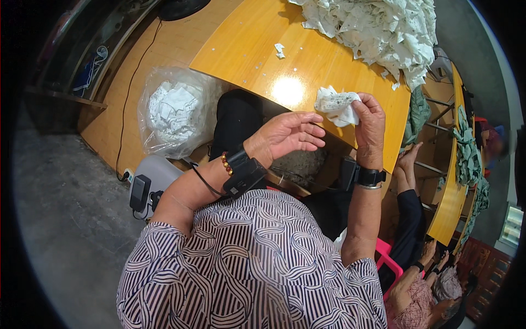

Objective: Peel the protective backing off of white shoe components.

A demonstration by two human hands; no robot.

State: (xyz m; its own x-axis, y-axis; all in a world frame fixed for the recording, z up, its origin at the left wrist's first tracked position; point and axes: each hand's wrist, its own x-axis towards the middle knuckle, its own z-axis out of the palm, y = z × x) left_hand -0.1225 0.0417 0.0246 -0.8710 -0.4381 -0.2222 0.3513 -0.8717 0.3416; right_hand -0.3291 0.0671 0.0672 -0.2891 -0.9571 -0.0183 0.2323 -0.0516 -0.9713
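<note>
Cloth (335, 106), long axis leftward, right hand (371, 122) pinching

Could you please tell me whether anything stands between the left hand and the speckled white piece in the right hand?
Nothing visible does: the open left hand is close beside the speckled white piece.

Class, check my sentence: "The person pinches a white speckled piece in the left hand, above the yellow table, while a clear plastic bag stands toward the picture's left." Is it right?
Not quite. The head view shows the white speckled piece in the right hand; the left hand is open and empty. The rest stands.
</note>
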